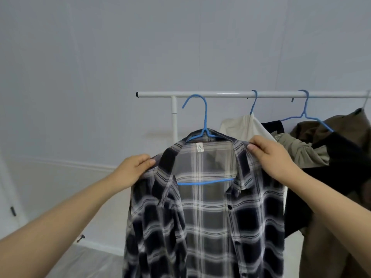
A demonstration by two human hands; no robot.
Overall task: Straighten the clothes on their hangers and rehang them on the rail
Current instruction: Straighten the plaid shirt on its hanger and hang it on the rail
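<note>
Nearest me, 2 hands: left hand at 9 o'clock pinches one shoulder of the plaid shirt, right hand at 3 o'clock pinches the other, fingers curled over cloth. The shirt hangs centre frame on its blue hanger, hook just below the rail, not yet on it. It looks light, soft and slippery on thin wire, so I'd grip at the shoulder seams. Beyond, at 2 o'clock, 2 more blue hangers on the rail and about 4 bunched garments, the count unsure.
</note>
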